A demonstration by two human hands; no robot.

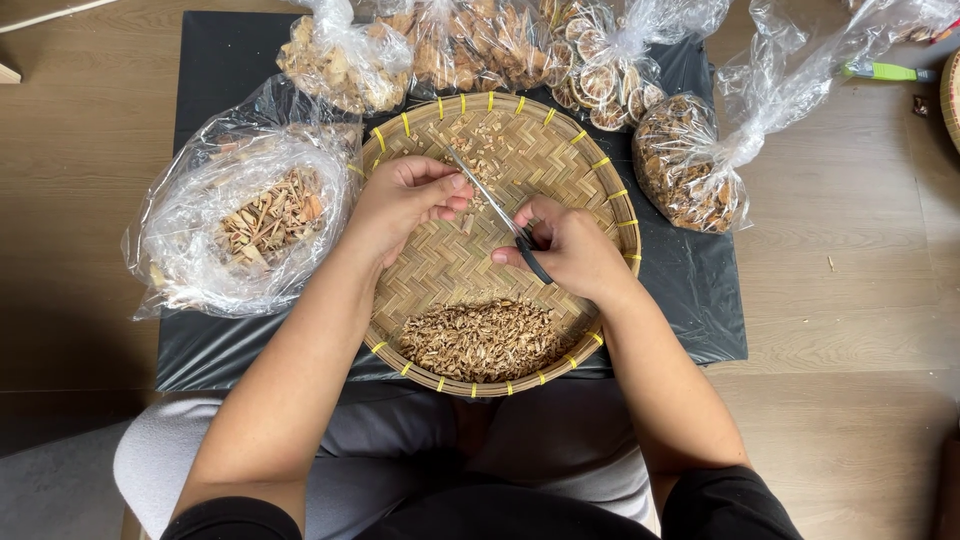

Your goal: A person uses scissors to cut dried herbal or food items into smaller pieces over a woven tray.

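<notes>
Head view | right hand (572,245) holds scissors (497,210) | blades beside left hand (405,195)

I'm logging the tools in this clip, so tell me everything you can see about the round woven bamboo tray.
The round woven bamboo tray is a shallow, tan basket with a herringbone weave and a rim bound by yellow ties. It lies flat on a black plastic sheet, over the person's lap. A heap of chopped dried brown pieces sits at its near edge, with smaller scattered bits toward the far side. Above it, the left hand pinches a piece and the right hand works black-handled scissors.
</notes>
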